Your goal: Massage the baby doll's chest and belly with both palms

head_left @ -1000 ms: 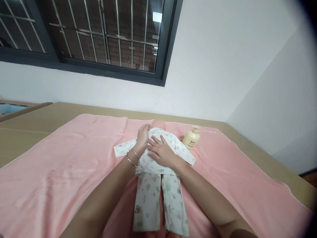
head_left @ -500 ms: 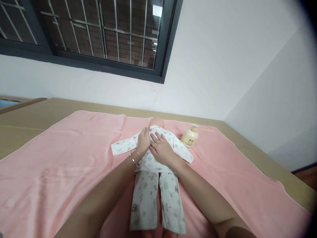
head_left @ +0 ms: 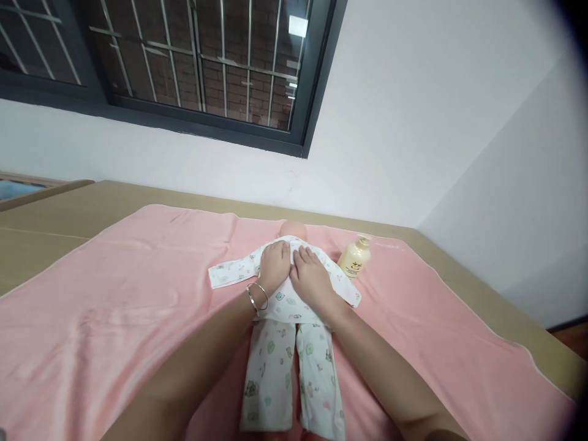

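Observation:
A baby doll [head_left: 294, 229] in a white printed top [head_left: 285, 301] and matching trousers [head_left: 269, 380] lies stretched out with its head toward the wall. My left hand [head_left: 274, 264], with a bracelet at the wrist, rests flat on the upper left part of the top. Beside it, my right hand [head_left: 313, 277] lies flat on the upper right part, fingers extended and close together. Neither hand grips anything; the fingertips of both point toward the doll's head. Both sleeves are spread outward. Whether the doll faces up or down I cannot tell.
A pale yellow pump bottle [head_left: 354, 256] stands by the doll's right-hand sleeve. Under the doll is a pink blanket [head_left: 151, 294] on a wooden surface [head_left: 124, 191]. Behind it rises a white wall [head_left: 367, 153] with a barred, dark-framed window [head_left: 202, 67].
My left hand has turned from its edge to lie flatter on the top. The fingers of my right hand have drawn closer together. The view has shifted slightly.

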